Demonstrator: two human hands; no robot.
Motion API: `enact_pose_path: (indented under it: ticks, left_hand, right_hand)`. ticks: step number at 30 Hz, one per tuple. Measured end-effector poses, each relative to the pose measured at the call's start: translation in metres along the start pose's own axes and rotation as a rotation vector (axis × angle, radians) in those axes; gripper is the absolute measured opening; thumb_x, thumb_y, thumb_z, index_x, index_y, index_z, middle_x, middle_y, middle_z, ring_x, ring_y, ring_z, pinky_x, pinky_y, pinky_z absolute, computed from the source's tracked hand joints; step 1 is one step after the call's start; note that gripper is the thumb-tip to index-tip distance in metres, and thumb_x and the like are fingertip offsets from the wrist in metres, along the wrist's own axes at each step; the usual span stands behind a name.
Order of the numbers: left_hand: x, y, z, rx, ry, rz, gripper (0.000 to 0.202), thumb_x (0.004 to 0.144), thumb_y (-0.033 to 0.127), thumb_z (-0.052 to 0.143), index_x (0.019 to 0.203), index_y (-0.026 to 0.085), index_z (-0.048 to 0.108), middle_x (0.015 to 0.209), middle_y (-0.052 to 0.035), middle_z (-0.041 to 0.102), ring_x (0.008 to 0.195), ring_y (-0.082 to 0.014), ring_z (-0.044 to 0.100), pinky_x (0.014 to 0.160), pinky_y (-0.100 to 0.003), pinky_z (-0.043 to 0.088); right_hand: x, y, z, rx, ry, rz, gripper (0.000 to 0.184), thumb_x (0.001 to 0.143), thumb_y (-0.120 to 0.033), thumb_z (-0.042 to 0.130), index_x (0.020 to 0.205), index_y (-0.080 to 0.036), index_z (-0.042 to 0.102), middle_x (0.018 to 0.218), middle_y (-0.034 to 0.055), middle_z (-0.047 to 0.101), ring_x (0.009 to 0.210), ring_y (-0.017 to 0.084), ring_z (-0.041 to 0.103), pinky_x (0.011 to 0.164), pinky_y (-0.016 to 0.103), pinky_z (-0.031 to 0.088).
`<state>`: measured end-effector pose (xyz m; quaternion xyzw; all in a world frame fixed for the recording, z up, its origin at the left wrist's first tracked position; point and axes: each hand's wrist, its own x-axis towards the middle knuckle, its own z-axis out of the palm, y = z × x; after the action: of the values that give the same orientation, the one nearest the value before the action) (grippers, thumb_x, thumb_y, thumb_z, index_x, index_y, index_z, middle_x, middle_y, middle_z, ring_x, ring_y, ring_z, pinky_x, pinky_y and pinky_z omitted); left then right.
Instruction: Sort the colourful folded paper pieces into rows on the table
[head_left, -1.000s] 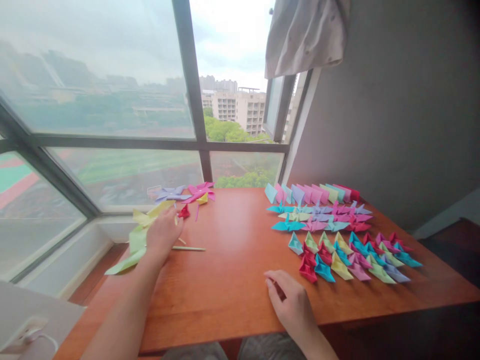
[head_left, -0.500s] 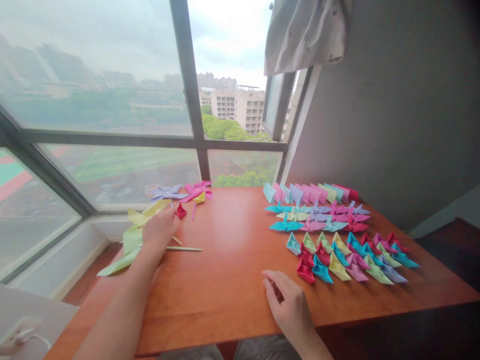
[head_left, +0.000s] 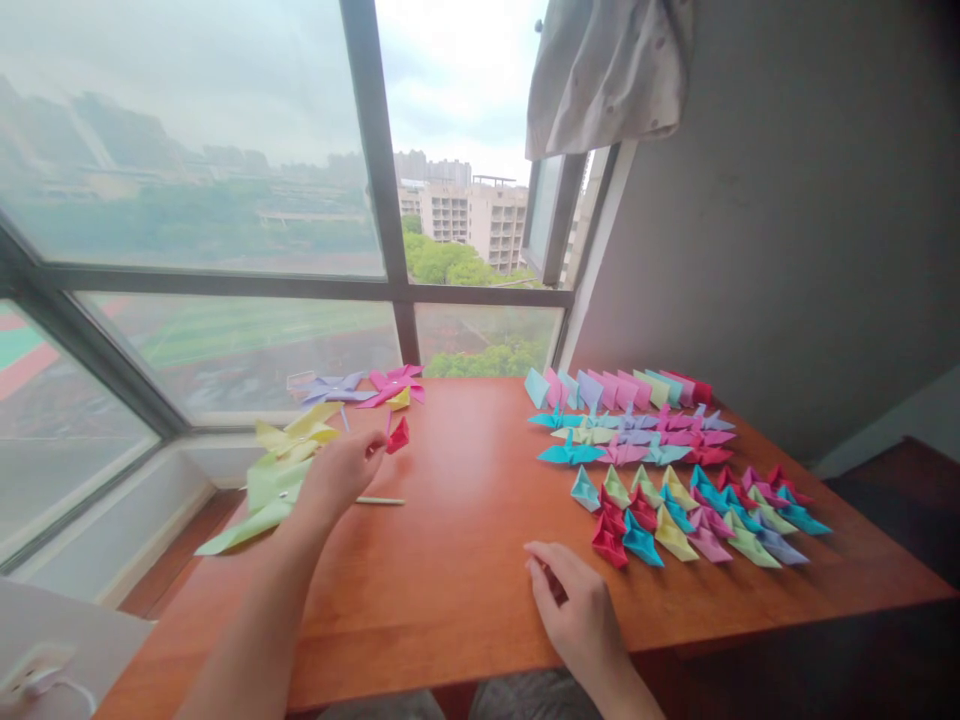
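My left hand (head_left: 346,478) pinches a small red folded paper boat (head_left: 398,436) by its near end, over the left part of the table. Just beyond the boat lies a yellow folded paper piece (head_left: 400,398), beside a pink paper pinwheel (head_left: 393,383). Under and left of my left arm are a light green pinwheel (head_left: 262,500) and a yellow pinwheel (head_left: 296,432). My right hand (head_left: 577,605) rests near the table's front edge, its fingers curled together with nothing seen in them.
Rows of coloured paper boats (head_left: 675,527) stand on the right of the table (head_left: 450,580). Behind them are several paper cranes (head_left: 570,450) and a row of upright folded papers (head_left: 615,389). A purple pinwheel (head_left: 330,387) lies by the window, and a pale stick (head_left: 381,501) near my left wrist.
My left hand has moved right, lifting the red paper boat away from the yellow pinwheel. My right hand stays where it was.
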<state>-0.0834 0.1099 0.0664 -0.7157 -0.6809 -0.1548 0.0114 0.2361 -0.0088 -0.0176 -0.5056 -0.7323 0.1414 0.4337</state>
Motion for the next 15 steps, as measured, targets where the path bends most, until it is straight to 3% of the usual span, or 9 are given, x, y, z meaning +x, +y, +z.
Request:
enact_pose_path:
  ticks: [3, 7, 11, 15]
  left_hand:
    - [-0.03, 0.027, 0.01, -0.172, -0.018, 0.143, 0.019, 0.087, 0.028, 0.048, 0.087, 0.023, 0.066, 0.082, -0.0024, 0.072, 0.077, -0.0189, 0.065, 0.069, -0.026, 0.045]
    - [-0.074, 0.07, 0.03, -0.393, -0.082, 0.231, 0.016, 0.091, 0.024, 0.046, 0.084, 0.022, 0.06, 0.079, -0.0033, 0.068, 0.072, -0.0185, 0.063, 0.066, -0.027, 0.044]
    - [-0.101, 0.103, 0.04, -0.388, -0.17, 0.326, 0.018, 0.092, 0.018, 0.042, 0.083, 0.021, 0.058, 0.082, -0.0051, 0.065, 0.075, -0.0192, 0.061, 0.067, -0.027, 0.045]
    - [-0.112, 0.117, 0.042, -0.335, -0.231, 0.425, 0.021, 0.093, 0.016, 0.039, 0.083, 0.02, 0.057, 0.083, -0.0055, 0.064, 0.075, -0.0188, 0.061, 0.066, -0.027, 0.045]
  right_hand:
    - [-0.001, 0.0, 0.001, 0.005, 0.017, 0.002, 0.023, 0.093, -0.021, 0.045, 0.099, -0.02, 0.068, 0.086, 0.0064, 0.07, 0.075, 0.018, 0.069, 0.068, 0.025, 0.056]
    - [0.0, -0.003, -0.001, 0.028, 0.007, 0.035, 0.024, 0.094, -0.024, 0.045, 0.1, -0.02, 0.068, 0.085, 0.007, 0.07, 0.072, 0.017, 0.068, 0.065, 0.025, 0.055]
    - [0.005, -0.007, -0.007, 0.09, 0.022, 0.123, 0.023, 0.095, -0.025, 0.046, 0.101, -0.019, 0.067, 0.091, 0.0083, 0.07, 0.076, 0.017, 0.067, 0.068, 0.025, 0.055]
    - [0.007, -0.007, -0.008, 0.125, 0.023, 0.133, 0.021, 0.094, -0.025, 0.048, 0.106, -0.019, 0.064, 0.1, 0.009, 0.069, 0.079, 0.017, 0.067, 0.065, 0.023, 0.055]
